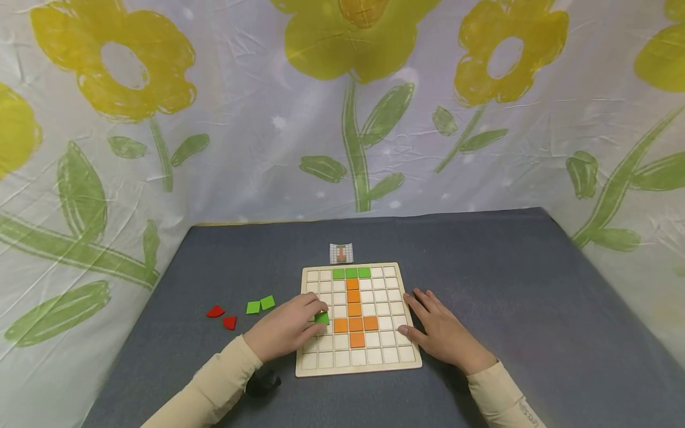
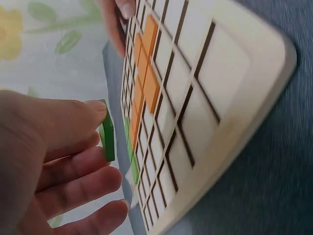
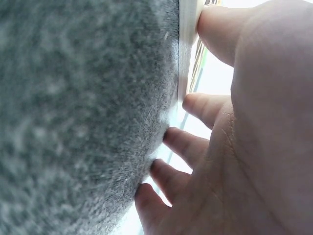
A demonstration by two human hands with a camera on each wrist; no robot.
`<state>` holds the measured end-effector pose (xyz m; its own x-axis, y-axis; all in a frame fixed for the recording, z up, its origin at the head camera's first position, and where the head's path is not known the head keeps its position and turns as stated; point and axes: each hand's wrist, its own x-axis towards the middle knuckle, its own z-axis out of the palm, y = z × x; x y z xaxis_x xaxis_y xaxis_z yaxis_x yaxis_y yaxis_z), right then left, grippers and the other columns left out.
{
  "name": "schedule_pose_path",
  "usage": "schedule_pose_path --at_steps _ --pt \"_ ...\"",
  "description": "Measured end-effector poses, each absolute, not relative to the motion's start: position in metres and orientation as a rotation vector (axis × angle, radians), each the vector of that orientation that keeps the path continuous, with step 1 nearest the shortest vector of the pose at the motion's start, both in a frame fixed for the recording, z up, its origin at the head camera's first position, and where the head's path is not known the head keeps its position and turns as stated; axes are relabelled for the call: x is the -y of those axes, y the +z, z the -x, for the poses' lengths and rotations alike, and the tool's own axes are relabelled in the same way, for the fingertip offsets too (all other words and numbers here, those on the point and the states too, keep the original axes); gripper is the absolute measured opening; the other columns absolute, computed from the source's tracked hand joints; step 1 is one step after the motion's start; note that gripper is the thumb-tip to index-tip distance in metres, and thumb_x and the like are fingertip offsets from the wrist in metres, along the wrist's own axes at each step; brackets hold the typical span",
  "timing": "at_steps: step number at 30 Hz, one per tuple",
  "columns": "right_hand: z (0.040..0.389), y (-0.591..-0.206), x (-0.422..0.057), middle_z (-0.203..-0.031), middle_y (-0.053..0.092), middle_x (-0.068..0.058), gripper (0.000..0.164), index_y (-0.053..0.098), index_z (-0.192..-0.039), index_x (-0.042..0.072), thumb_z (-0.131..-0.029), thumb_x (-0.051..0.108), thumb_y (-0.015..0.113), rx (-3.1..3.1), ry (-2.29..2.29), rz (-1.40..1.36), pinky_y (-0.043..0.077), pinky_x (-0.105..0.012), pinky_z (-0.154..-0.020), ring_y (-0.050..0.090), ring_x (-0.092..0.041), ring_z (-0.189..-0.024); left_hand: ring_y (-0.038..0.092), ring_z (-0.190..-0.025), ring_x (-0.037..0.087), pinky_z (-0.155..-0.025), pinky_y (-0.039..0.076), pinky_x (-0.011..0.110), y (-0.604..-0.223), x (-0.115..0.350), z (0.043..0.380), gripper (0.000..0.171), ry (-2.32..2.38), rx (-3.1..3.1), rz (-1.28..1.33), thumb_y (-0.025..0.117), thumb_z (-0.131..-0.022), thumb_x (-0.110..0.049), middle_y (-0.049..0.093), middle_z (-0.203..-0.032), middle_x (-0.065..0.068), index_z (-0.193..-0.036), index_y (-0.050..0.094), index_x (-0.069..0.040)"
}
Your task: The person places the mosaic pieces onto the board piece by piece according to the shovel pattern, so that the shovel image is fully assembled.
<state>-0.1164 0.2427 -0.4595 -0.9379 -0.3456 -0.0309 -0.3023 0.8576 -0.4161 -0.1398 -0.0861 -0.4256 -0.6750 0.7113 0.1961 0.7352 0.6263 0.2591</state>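
Between thumb and fingers my left hand (image 1: 282,326) pinches a green square tile (image 1: 322,318). In the left wrist view the tile (image 2: 108,134) tilts on edge, apart from the grid board. That pale wooden board (image 1: 358,373) lies under the left fingertips. Orange tiles (image 1: 355,324) form a column with a short crossbar near its lower end; three green tiles (image 1: 351,273) sit in a row at the top. My right hand (image 1: 446,336) rests at the board's right side, fingers spread. In the right wrist view its thumb (image 3: 222,29) touches the board's edge.
A small printed card (image 1: 341,254) lies just behind the board. Two loose green tiles (image 1: 254,307) and two red pieces (image 1: 229,323) lie to the left on the dark tablecloth (image 1: 481,255). A black object (image 1: 263,381) sits beside the left sleeve. Flowered fabric (image 1: 241,148) stands behind.
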Motion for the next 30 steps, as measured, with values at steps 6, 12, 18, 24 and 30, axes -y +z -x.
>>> schedule_pose_path --at_steps 6,12,18,24,30 --pt "0.117 -0.462 -0.243 -0.153 0.029 -0.022 0.071 0.034 -0.149 0.009 -0.094 0.048 0.055 -2.927 -0.629 0.52 0.026 -0.061 -0.108 0.021 -0.044 -0.142 0.052 -0.084 0.008 -0.075 0.05 0.025 -0.431 0.076 0.134 0.03 -0.495 2.759 1.295 0.067 -0.091 -0.025 0.059 -0.101 0.001 -0.113 0.061 -0.006" --pt "0.117 -0.461 -0.244 -0.153 0.029 -0.022 0.071 0.034 -0.149 0.009 -0.093 0.047 0.056 -2.931 -0.639 0.508 0.026 -0.061 -0.108 0.021 -0.043 -0.142 0.051 -0.082 0.006 -0.074 0.049 0.022 -0.439 0.068 0.129 0.025 -0.5 2.744 1.353 0.067 -0.091 -0.026 0.058 -0.099 -0.002 -0.11 0.064 -0.01" --pt "0.116 -0.462 -0.244 -0.153 0.028 -0.022 0.071 0.034 -0.149 0.009 -0.093 0.048 0.056 -2.926 -0.654 0.513 0.025 -0.06 -0.109 0.02 -0.044 -0.142 0.056 -0.085 0.008 -0.076 0.05 0.026 -0.444 0.062 0.123 0.02 -0.479 2.694 1.397 0.067 -0.091 -0.026 0.06 -0.099 -0.003 -0.105 0.065 -0.013" --pt "0.116 -0.462 -0.244 -0.153 0.028 -0.022 0.071 0.034 -0.149 0.009 -0.094 0.046 0.057 -2.93 -0.655 0.514 0.025 -0.06 -0.109 0.02 -0.044 -0.142 0.056 -0.082 0.008 -0.073 0.049 0.026 -0.449 0.058 0.122 0.014 -0.465 2.625 1.406 0.068 -0.09 -0.025 0.06 -0.093 -0.005 -0.099 0.066 -0.015" --pt "0.116 -0.46 -0.244 -0.153 0.028 -0.023 0.07 0.034 -0.149 0.008 -0.094 0.045 0.057 -2.928 -0.662 0.515 0.025 -0.06 -0.109 0.02 -0.044 -0.142 0.055 -0.081 0.008 -0.072 0.048 0.026 -0.452 0.058 0.125 0.013 -0.497 2.614 1.406 0.069 -0.089 -0.026 0.06 -0.092 -0.005 -0.098 0.067 -0.016"
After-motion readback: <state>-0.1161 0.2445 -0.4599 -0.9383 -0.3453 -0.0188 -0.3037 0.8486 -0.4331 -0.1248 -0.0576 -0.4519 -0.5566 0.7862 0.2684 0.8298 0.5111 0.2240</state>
